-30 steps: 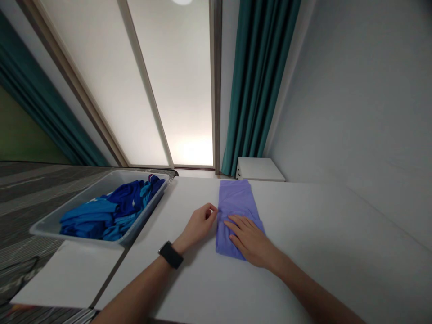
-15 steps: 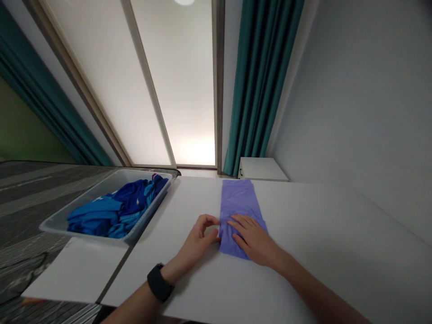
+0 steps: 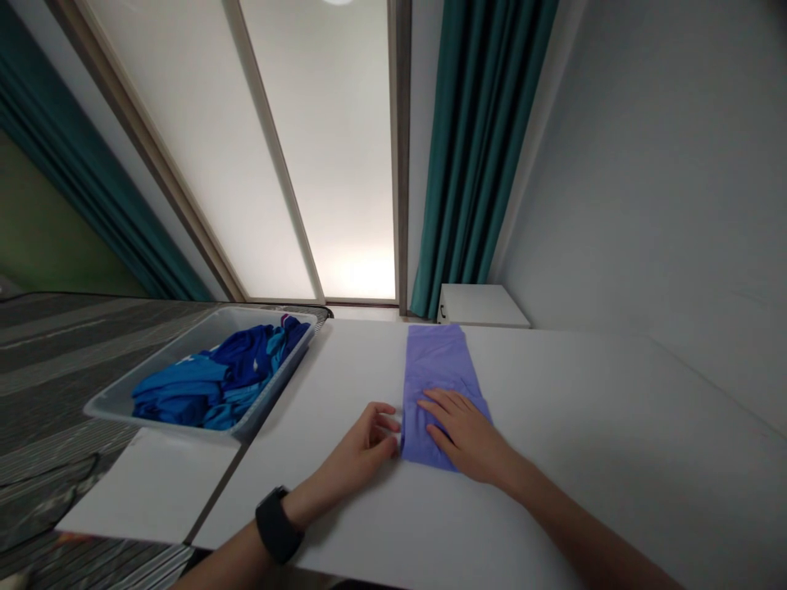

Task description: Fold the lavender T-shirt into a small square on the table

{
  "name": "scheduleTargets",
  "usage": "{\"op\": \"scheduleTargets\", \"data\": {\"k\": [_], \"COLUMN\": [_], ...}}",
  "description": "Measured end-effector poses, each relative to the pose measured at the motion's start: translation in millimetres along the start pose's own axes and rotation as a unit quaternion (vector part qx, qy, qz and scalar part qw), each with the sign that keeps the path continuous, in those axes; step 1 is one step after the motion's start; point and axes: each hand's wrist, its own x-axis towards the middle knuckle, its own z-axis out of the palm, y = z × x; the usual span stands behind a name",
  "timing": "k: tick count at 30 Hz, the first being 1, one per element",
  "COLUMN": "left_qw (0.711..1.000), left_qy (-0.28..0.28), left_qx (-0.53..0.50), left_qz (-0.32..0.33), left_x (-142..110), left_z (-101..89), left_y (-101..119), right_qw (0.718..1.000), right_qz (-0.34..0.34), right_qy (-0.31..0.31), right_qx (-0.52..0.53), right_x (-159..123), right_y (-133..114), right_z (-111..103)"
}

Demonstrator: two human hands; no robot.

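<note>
A purple garment (image 3: 435, 352), folded into a long narrow strip, lies flat on the white table (image 3: 553, 410). My right hand (image 3: 462, 430) rests on its lower half with fingers spread. At the strip's left edge, near its lower end, is my left hand (image 3: 367, 442), its fingers bent and apart with nothing seen between them. The fingertips come right up to the cloth's edge; whether they touch it I cannot tell. A black watch (image 3: 279, 524) is on my left wrist.
To the left, a translucent plastic bin (image 3: 166, 346) holds several blue garments (image 3: 212, 381). Behind the table stand a small white cabinet (image 3: 483, 306) and a teal curtain (image 3: 485, 156). A grey wall (image 3: 664, 180) borders the right side.
My left hand has moved down along the cloth's left edge toward the near end, and its fingers have opened from a pinch. My right hand stays on the cloth. The view has shifted slightly.
</note>
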Motion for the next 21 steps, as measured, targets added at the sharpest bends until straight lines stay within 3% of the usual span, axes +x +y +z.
{"op": "scheduleTargets", "data": {"k": [11, 16, 21], "left_qw": [0.998, 0.995, 0.992], "left_qy": [-0.019, -0.015, -0.056], "left_qx": [0.054, 0.086, 0.098], "left_qz": [0.017, 0.056, 0.048], "left_x": [3, 4, 4], "left_z": [19.2, 18.8, 17.6], "left_y": [2, 4, 9], "right_qw": [1.0, 1.0, 1.0], "right_qz": [0.005, 0.007, 0.005], "right_qy": [-0.004, -0.01, -0.011], "right_qx": [-0.002, -0.002, 0.0], "right_x": [-1, 1, 1], "right_y": [0, -2, -2], "right_z": [0, -2, -3]}}
